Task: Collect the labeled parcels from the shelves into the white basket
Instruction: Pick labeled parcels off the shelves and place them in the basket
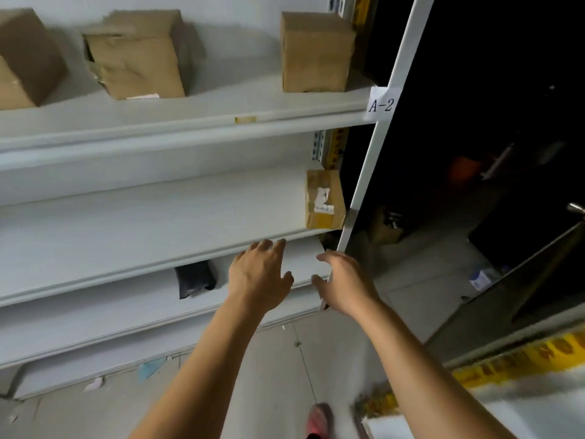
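Both hands are hovering empty: the left hand (pixel 258 274) is spreading its fingers at the middle shelf's (pixel 158 217) front edge, the right hand (pixel 343 283) is opening loosely by the post (pixel 364 185). The labeled parcel (pixel 326 199) is sitting just above, at that shelf's right end.

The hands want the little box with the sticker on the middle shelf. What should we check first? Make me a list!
1. Hands free: the left hand and right hand hold nothing, fingers spread. Ok.
2. Parcel labeled: the small box shows a white sticker. Ok.
3. Way clear: nothing lies on the middle shelf in front of the small box. Ok.
4. Hands on it: both are below the shelf's front edge, apart from the box. Not ok.
5. Basket ready: only a blurred white shape shows at the lower right. Cannot tell.
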